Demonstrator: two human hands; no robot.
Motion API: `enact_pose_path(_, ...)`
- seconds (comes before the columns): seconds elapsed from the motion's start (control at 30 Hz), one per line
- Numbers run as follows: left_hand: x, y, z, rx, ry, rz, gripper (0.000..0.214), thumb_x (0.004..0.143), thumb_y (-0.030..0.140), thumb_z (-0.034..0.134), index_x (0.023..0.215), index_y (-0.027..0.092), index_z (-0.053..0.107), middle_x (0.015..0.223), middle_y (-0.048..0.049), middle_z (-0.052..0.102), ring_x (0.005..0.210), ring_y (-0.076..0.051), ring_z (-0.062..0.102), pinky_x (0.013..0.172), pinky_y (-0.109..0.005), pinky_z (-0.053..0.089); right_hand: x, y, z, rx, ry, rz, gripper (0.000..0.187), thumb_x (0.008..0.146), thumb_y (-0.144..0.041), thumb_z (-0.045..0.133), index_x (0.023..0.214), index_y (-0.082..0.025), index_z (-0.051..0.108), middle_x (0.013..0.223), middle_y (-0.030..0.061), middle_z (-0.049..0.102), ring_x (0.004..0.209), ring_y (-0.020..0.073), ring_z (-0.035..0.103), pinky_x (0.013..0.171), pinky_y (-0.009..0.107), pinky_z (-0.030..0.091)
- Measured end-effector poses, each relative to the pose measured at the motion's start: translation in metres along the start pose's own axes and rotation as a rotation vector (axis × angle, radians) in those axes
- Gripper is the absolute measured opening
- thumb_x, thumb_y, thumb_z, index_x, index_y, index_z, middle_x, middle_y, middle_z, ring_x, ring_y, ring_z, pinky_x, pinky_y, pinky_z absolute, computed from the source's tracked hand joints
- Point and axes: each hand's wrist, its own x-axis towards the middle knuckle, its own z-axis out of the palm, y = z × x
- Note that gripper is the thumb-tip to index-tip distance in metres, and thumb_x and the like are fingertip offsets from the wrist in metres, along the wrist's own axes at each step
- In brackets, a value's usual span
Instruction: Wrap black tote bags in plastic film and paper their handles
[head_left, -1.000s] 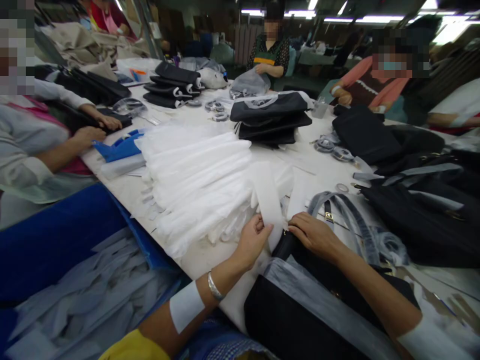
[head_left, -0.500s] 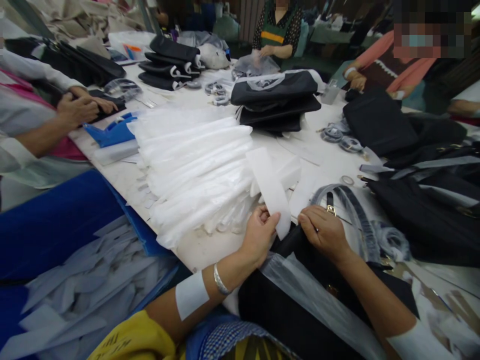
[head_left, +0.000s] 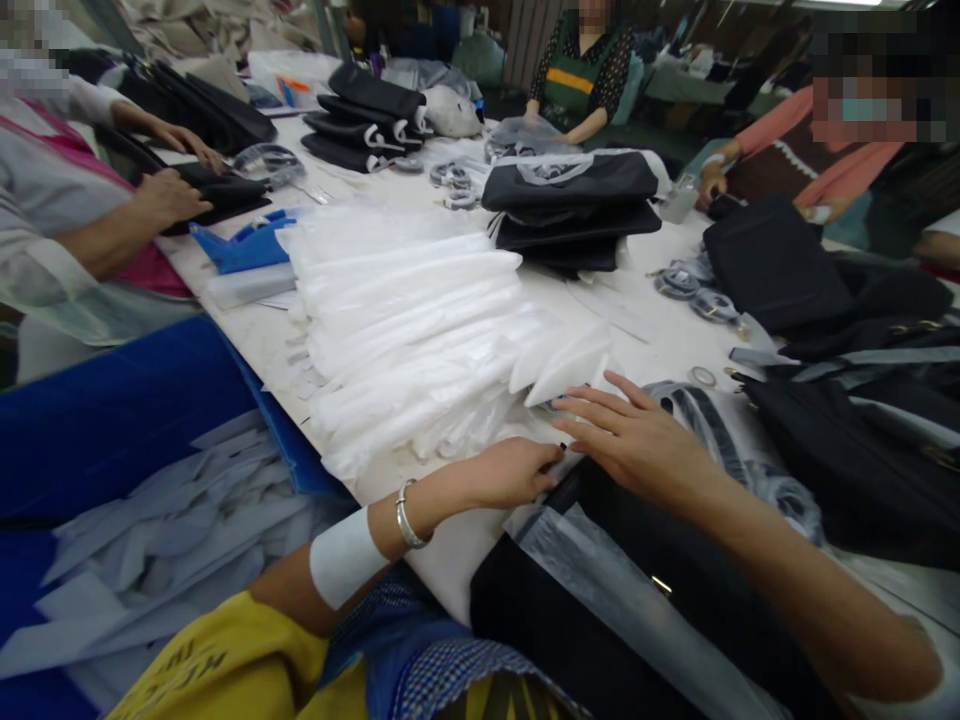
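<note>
Both hands shifted: left hand (head_left: 510,470) lowered to black bag (head_left: 517,630) edge, curled, hold unclear; right hand (head_left: 645,445), open and empty, nearer white strip pile (head_left: 420,330) lying upper left of it.

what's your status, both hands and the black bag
Left hand at edge of black bag, grip unclear. Right hand open, fingers spread over the bag, beside white strip pile. Nothing blocking.
</note>
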Motion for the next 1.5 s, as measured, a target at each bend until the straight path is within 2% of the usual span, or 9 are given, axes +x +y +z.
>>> enact_pose_path(0.1,-0.020,-0.004,0.002,-0.157,0.072,-0.010,0.012,0.087,0.022,0.057,0.091,0.020,0.069,0.085,-0.0034,0.071,0.074,-0.017,0.063,0.073,-0.026,0.047,0.025,0.020,-0.002,0.110,-0.256,-0.099,0.022,0.085,-0.020,0.061,0.099,-0.031,0.074,0.093,0.0007,0.076,0.101,0.0242,0.067,0.115,0.058,0.021)
enact_pose_path(0.2,-0.057,-0.004,0.011,-0.272,0.193,-0.214,0.018,0.089,0.026,0.056,0.101,0.020,0.068,0.090,-0.0037,0.073,0.079,-0.017,0.066,0.074,-0.024,0.048,0.050,0.031,0.000,0.163,-0.540,-0.092,0.011,0.079,-0.026,0.069,0.085,-0.030,0.077,0.078,-0.0001,0.075,0.079,0.0210,0.069,0.100,0.045,0.041)
enact_pose_path(0.27,-0.083,-0.001,0.020,-0.333,0.150,-0.363,0.017,0.090,0.028,0.055,0.095,0.019,0.069,0.079,-0.0020,0.072,0.072,-0.016,0.066,0.069,-0.023,0.047,0.066,0.031,0.003,0.185,-0.726,-0.054,0.008,0.075,-0.028,0.073,0.080,-0.029,0.079,0.075,-0.0003,0.075,0.071,0.0197,0.068,0.077,0.033,0.047)
enact_pose_path(0.37,-0.111,0.006,0.033,-0.367,0.072,-0.448,0.020,0.092,0.025,0.052,0.093,0.020,0.072,0.085,-0.0016,0.075,0.078,-0.016,0.068,0.073,-0.022,0.048,0.085,0.025,0.011,0.222,-0.925,-0.031,0.008,0.067,-0.028,0.078,0.075,-0.028,0.080,0.069,-0.0014,0.075,0.060,0.0172,0.065,0.055,0.026,0.040)
enact_pose_path(0.63,-0.113,0.006,0.037,-0.512,0.044,-0.442,0.029,0.084,0.014,0.060,0.105,0.027,0.075,0.099,0.0012,0.078,0.092,-0.018,0.071,0.083,-0.023,0.050,0.101,-0.004,0.022,0.451,-1.222,-0.120,0.010,0.068,-0.027,0.075,0.076,-0.024,0.080,0.064,-0.0031,0.072,0.056,0.0126,0.061,0.051,0.022,0.036)
enact_pose_path(0.87,-0.115,0.003,0.047,-0.723,0.054,-0.503,0.029,0.081,0.018,0.068,0.109,0.024,0.074,0.094,-0.0009,0.078,0.087,-0.018,0.073,0.080,-0.023,0.053,0.080,-0.030,0.028,0.718,-1.166,-0.007,0.012,0.073,-0.021,0.067,0.075,-0.019,0.079,0.059,-0.0053,0.064,0.057,0.0093,0.053,0.054,0.018,0.035)
enact_pose_path(1.07,-0.110,0.001,0.049,-0.588,0.054,-0.488,0.029,0.080,0.025,0.071,0.109,0.020,0.071,0.088,-0.0028,0.077,0.079,-0.017,0.071,0.074,-0.024,0.053,0.066,-0.035,0.031,0.729,-1.096,-0.009,0.015,0.077,-0.029,0.067,0.081,-0.021,0.079,0.063,-0.0041,0.066,0.059,0.0105,0.056,0.054,0.019,0.034)
enact_pose_path(1.27,-0.115,0.000,0.036,-0.499,-0.003,-0.439,0.026,0.079,0.020,0.070,0.106,0.018,0.068,0.077,0.0009,0.071,0.069,-0.011,0.064,0.066,-0.018,0.047,0.061,-0.011,0.019,0.498,-0.903,-0.037,0.012,0.077,-0.035,0.069,0.080,-0.026,0.078,0.066,-0.0009,0.071,0.057,0.0141,0.059,0.054,0.023,0.035)
enact_pose_path(1.5,-0.132,-0.009,0.005,-0.263,-0.198,-0.227,0.016,0.086,0.015,0.060,0.099,0.019,0.068,0.086,-0.0008,0.068,0.075,-0.012,0.061,0.070,-0.019,0.043,0.069,0.021,0.015,0.632,-1.049,0.003,0.030,0.084,-0.045,0.063,0.099,-0.023,0.077,0.083,0.0006,0.075,0.074,0.0186,0.067,0.066,0.025,0.046)
